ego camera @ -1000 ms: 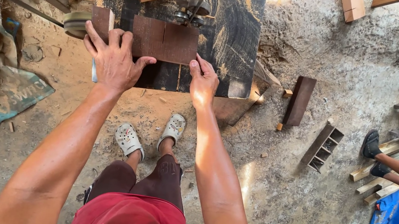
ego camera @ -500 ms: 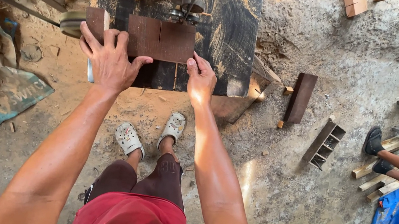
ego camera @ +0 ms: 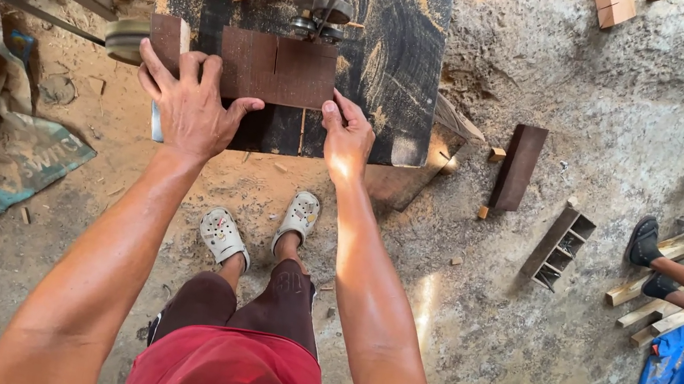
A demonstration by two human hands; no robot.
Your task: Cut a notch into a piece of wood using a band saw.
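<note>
On the saw table (ego camera: 393,91), both hands, left (ego camera: 188,101) and right (ego camera: 348,137), press flat, grip apart, against the board's (ego camera: 277,69) near edge.

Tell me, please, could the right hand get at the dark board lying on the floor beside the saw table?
Probably not from here: the right hand presses the brown wooden panel on the saw table, while the dark board lies on the floor below, beyond the table's edge.

Your dark brown wood board (ego camera: 277,69) lies flat on the saw table (ego camera: 397,65), long side across, just in front of the blade. A straight cut runs in from its far edge, near the middle.
</note>
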